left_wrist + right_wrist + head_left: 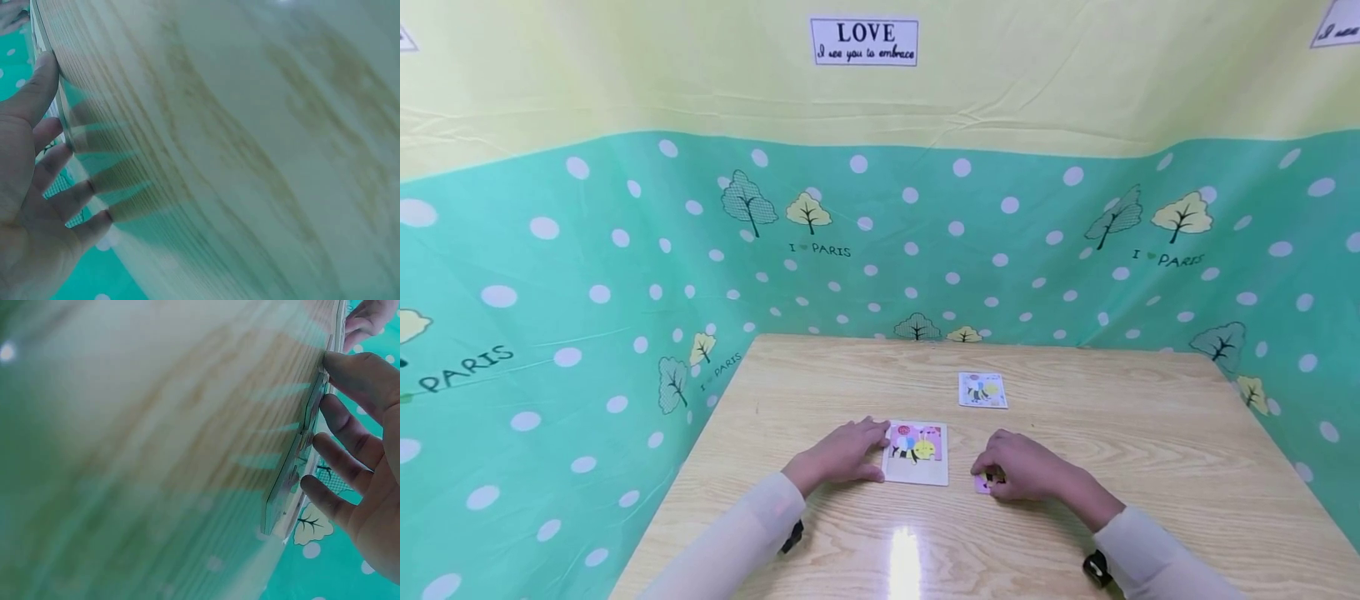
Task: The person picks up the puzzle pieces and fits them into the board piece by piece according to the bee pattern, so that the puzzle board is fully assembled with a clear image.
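A small puzzle board (916, 454) with a colourful picture lies flat on the wooden table (1150, 433). My left hand (871, 446) rests on the table at the board's left edge, fingers straight and spread; in the left wrist view the left hand (65, 140) has its fingertips (100, 215) on the wood. My right hand (992, 471) lies to the right of the board, over loose pink puzzle pieces (984, 482). In the right wrist view the right hand (319, 425) touches the flat pieces (289, 478) with thumb and fingertips (309, 483); nothing is lifted.
A picture card (982, 390) lies farther back on the table, beyond the board. Green dotted cloth walls (587, 333) enclose the table at the left, back and right. A glare spot (904, 558) sits near the front edge.
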Demonstrator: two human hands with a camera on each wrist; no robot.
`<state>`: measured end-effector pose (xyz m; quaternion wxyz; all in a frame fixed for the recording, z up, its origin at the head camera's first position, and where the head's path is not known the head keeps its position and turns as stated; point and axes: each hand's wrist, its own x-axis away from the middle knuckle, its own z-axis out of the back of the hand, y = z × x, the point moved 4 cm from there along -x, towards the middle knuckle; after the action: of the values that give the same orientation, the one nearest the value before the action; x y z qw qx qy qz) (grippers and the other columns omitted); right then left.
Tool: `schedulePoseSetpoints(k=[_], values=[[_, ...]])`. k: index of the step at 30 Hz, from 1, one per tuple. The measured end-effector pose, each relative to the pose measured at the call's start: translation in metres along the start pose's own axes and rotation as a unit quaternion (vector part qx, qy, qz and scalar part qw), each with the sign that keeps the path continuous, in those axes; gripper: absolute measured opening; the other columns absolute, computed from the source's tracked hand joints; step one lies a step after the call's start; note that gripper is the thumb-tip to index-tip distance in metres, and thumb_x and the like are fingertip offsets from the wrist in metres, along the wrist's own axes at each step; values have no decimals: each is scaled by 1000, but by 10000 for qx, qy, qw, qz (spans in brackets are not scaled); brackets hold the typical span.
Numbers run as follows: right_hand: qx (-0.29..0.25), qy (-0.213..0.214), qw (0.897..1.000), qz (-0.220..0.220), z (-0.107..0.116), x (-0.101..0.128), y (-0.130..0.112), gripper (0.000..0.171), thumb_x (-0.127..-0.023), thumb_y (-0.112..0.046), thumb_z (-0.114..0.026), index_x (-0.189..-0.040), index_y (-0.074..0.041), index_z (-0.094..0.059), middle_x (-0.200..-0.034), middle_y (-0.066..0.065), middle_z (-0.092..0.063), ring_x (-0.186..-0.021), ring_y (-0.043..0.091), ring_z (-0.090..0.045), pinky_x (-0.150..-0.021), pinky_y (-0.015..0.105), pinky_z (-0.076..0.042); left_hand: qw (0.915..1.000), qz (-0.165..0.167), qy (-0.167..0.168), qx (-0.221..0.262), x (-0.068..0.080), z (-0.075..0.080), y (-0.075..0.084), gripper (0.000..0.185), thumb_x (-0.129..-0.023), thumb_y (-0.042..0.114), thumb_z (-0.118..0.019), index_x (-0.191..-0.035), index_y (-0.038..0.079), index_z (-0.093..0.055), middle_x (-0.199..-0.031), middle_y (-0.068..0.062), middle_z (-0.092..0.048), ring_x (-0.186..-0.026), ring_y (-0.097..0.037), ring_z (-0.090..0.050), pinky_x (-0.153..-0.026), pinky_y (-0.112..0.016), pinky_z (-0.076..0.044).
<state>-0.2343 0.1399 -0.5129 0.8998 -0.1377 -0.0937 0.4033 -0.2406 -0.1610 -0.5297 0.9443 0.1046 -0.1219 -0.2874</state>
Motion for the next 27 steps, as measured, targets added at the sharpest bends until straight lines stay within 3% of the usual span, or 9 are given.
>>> schedulePoseSetpoints(k=[8,17,27], values=[[72,101,9999,16,0,-6,-5,30,-83,-20,-76,-113,-26,-79,-82,-21,-59,-87,4,-47,-77,26,-46,10000,10,-2,-23,0,1,1,65,-88,53,-73,-140,15,-60,-162,-8,-42,-150,-38,-37,-123,-56,-33],[29,304,9995,74,3,-20,-14,31,-82,-17,-75,-112,-24,-79,-89,-18,-68,-87,4,-50,-77,26,-47,10000,17,-16,-43,0,0,0,66,-89,52,-73,-141,14,-60,-162,-9,-41,-150,-38,-37,-124,-56,-33],[35,428,9989,174,1,-38,-26,32,-82,-18,-74,-112,-26,-79,-90,-18,-70,-89,3,-53,-86,32,-50,10000,17,-28,-93,-1,-1,1,67,-89,53,-72,-142,15,-59,-162,-8,-42,-150,-38,-38,-123,-56,-33]])
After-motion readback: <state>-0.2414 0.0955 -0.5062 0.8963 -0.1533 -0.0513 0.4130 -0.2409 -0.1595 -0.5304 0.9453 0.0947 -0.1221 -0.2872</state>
